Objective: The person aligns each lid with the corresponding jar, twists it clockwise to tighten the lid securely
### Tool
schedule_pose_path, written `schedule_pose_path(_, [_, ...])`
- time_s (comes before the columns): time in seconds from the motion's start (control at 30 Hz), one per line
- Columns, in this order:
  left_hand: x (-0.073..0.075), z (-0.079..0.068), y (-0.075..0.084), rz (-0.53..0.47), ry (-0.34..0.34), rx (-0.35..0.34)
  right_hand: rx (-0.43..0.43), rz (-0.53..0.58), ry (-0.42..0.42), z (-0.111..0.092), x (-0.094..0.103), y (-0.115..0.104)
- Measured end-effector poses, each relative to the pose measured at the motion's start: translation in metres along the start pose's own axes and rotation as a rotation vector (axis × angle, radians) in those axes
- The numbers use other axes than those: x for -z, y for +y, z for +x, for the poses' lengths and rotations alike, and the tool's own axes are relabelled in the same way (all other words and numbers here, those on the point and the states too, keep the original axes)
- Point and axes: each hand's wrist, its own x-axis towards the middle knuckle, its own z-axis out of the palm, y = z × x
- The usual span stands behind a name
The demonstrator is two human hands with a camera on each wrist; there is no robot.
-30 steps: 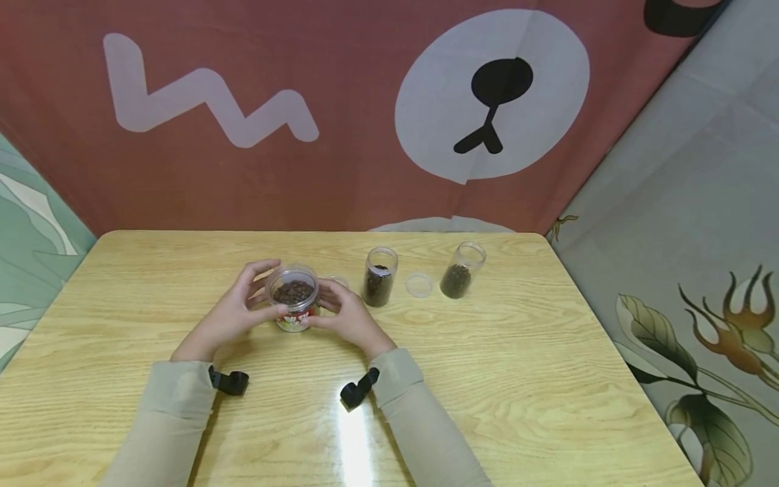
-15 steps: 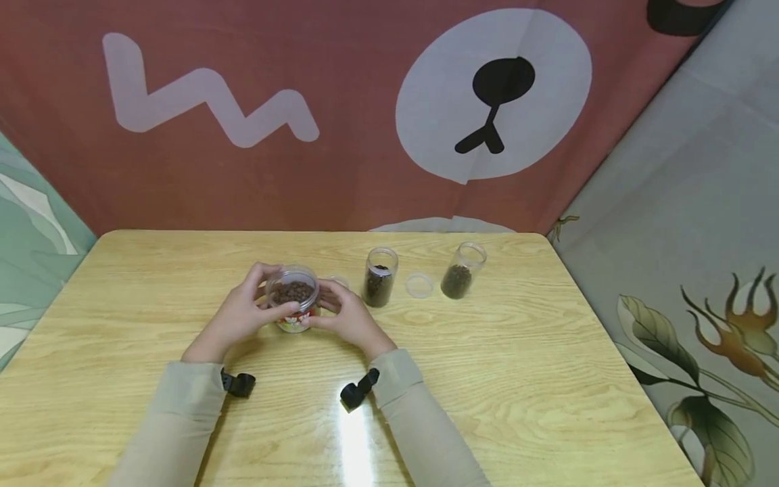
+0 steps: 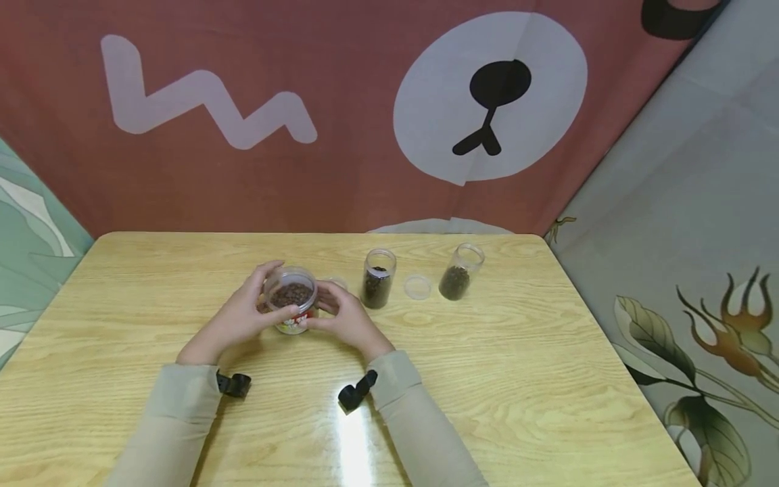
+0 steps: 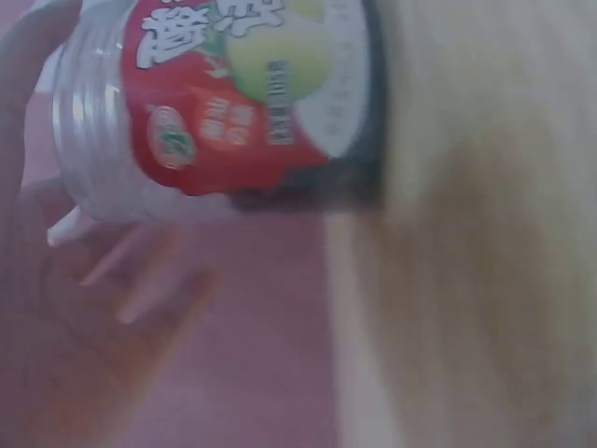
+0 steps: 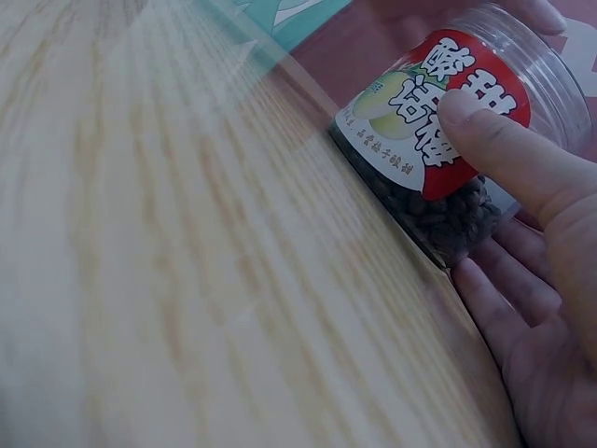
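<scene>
And here both hands are on the labelled jar (image 5: 420, 140), upright on the wooden table (image 3: 523, 379) right between the two sets of fingers! The left hand (image 3: 240, 314) grasps it up top, left thumb (image 3: 281, 315) laid across the near side just under the rim, its other fingers bent around the left side. Over on the right, the right hand (image 3: 348, 318) has it lower down, right thumb (image 5: 485, 131) squarely on the red-and-white label (image 4: 224, 121), the other fingers curving behind. Mouth open, and brown pieces (image 3: 292, 294) show inside, between the fingertips. Just past the right fingers, partly hidden by them, lies a clear disc (image 3: 338, 280). A little farther right of that hand stands a clear jar of dark pieces (image 3: 376, 281), then a flat clear lid (image 3: 418, 287), and, well apart from the fingers, a second part-filled jar (image 3: 459, 276)!
</scene>
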Motion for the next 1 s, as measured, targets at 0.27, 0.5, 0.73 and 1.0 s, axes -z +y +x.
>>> schedule_pose_path(0.27, [-0.002, 0.004, 0.023, 0.380, 0.093, -0.196, 0.003, -0.007, -0.012, -0.001, 0.000, 0.000])
schedule_pose_path(0.5, [-0.005, 0.005, 0.031, 0.416, 0.122, -0.175, 0.021, -0.004, 0.000, -0.001, 0.000, 0.001])
schedule_pose_path(0.73, [-0.010, 0.005, 0.037, 0.450, 0.158, -0.192, 0.054, -0.008, 0.007, -0.001, 0.002, 0.001])
schedule_pose_path(1.0, [-0.009, 0.006, 0.035, 0.408, 0.164, -0.158, 0.069, -0.021, -0.008, 0.001, 0.002, 0.002])
